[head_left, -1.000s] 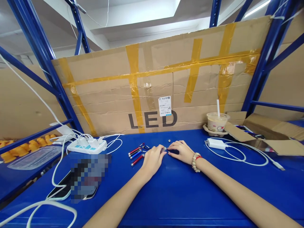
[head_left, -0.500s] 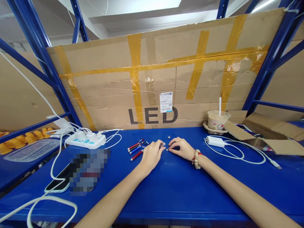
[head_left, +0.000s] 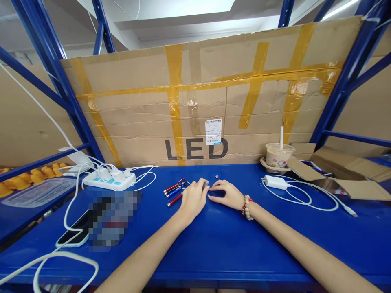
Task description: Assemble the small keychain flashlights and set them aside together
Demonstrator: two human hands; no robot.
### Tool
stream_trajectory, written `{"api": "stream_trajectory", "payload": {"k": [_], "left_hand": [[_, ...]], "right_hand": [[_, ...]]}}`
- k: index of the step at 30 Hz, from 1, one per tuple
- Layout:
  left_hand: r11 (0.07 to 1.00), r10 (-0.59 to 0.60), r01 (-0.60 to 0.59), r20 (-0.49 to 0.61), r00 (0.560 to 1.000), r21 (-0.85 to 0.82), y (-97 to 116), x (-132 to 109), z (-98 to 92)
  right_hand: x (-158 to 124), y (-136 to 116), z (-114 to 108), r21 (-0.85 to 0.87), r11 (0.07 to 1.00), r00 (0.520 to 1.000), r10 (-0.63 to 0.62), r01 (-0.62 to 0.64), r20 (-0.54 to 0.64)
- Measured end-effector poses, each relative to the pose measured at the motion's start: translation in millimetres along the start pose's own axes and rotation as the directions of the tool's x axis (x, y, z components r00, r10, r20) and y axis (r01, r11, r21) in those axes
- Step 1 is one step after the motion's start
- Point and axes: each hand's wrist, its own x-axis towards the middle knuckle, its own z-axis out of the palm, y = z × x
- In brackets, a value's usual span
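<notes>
My left hand [head_left: 194,198] is closed, thumb against fingers, around something small and partly clear, mostly hidden by the fingers. Just to its right, my right hand [head_left: 228,195] wears a beaded bracelet and has thumb and forefinger curved together at a small silver disc [head_left: 209,195]. Another silver disc [head_left: 216,176] lies on the blue tabletop behind the hands. Left of my left hand lie small metal penlight-like tubes: a red one [head_left: 175,200], a blue one [head_left: 174,192] and another red one [head_left: 172,187], the nearest partly behind the hand.
At left, a white power strip [head_left: 111,180] with plugs and cables sits behind a phone [head_left: 73,232] and a blurred-out item [head_left: 114,221]. At right are a white charger [head_left: 276,182] with its cable, a lidded drink cup [head_left: 278,156] and an open cardboard box [head_left: 351,173]. Taped cardboard [head_left: 137,122] stands behind.
My right hand has shifted left, closer to my left hand, and the silver disc at its fingertips has moved with it. My left hand has barely moved.
</notes>
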Motion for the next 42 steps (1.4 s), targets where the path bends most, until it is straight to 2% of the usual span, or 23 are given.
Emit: {"api": "stream_trajectory", "payload": {"k": [4,8,15,20,22,26,29,32,37,40,42], "left_hand": [[1.000,0.029,-0.029,0.025,0.999,0.009,1,-1,2.0],[0.999,0.035,-0.035,0.031,0.999,0.003,1,-1,2.6],[0.993,0.044,-0.047,-0.035,0.998,-0.106,-1,0,3.0],[0.989,0.036,-0.040,-0.025,0.999,-0.143,-1,1,3.6],[0.991,0.033,-0.034,-0.009,0.999,-0.130,-1,1,3.2],[0.995,0.041,-0.040,0.010,0.999,-0.092,-1,1,3.4],[0.996,0.063,-0.063,0.010,0.998,-0.061,-2,1,5.1],[0.996,0.081,-0.080,0.000,0.997,-0.044,-2,1,6.3],[0.995,0.094,-0.094,-0.014,0.996,-0.031,-2,0,6.2],[0.996,0.083,-0.084,-0.015,0.996,-0.026,-3,1,6.9],[0.997,0.073,-0.074,-0.021,0.997,-0.032,-3,1,7.4]], "right_hand": [[3,-4,8,0.012,0.999,0.999,0.031,-0.031,-0.042],[4,-3,10,0.122,0.992,0.998,0.033,-0.025,-0.062],[4,6,9,0.211,0.976,0.996,0.069,-0.055,-0.058],[2,9,4,0.228,0.972,0.997,0.060,-0.050,-0.037],[1,6,1,0.230,0.972,0.993,0.072,-0.050,-0.090],[1,-5,-7,0.305,0.952,0.947,0.097,0.001,-0.307],[1,-11,-10,0.323,0.943,0.928,0.048,0.079,-0.369],[-1,-13,-10,0.267,0.954,0.929,-0.032,0.139,-0.369],[-2,-13,-12,0.214,0.962,0.941,-0.090,0.166,-0.326],[0,-10,-18,0.210,0.970,0.954,-0.058,0.123,-0.293],[1,-3,-23,0.177,0.984,0.953,0.025,0.030,-0.300]]}}
